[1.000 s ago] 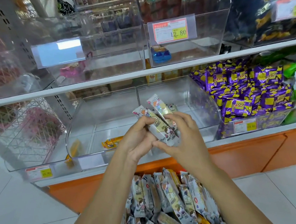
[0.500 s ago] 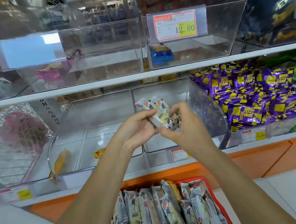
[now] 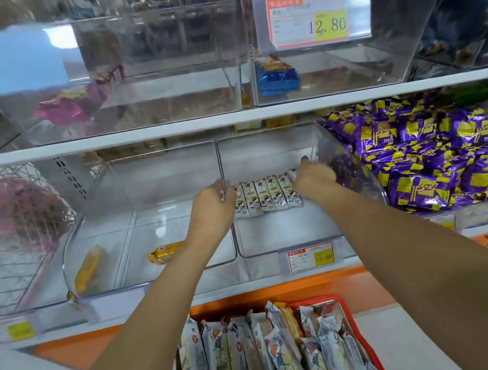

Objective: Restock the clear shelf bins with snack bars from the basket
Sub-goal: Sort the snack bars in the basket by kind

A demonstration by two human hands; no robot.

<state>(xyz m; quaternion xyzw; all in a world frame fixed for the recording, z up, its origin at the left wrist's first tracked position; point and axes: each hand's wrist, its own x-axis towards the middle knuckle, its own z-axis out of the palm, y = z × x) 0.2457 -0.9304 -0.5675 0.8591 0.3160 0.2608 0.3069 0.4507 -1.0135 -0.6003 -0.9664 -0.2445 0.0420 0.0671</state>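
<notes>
At mid-frame, five snack bars [image 3: 267, 197] lay in a row inside the clear bin [image 3: 285, 232]. The left hand [image 3: 213, 200] curled its fingers round the row's left end. The right hand [image 3: 313, 178] touched its right end, its fingers too blurred to tell their spread.

So the snack bars [image 3: 266, 196] on the shelf are a tidy row of five or six. Pale greyish wrappers with a little cartoon figure near the front end, lying flat side by side, long ways pointing front to back. They sit about mid-floor in the right-hand clear bin [image 3: 286, 241] on the lower shelf. The left hand [image 3: 214, 203] is right at one end of the row and the right hand [image 3: 313, 177] at the other, kinda blurry. The basket [image 3: 352, 324] is red-rimmed, low down in front of the shelf, crammed with more of the same bars standing on end.
</notes>
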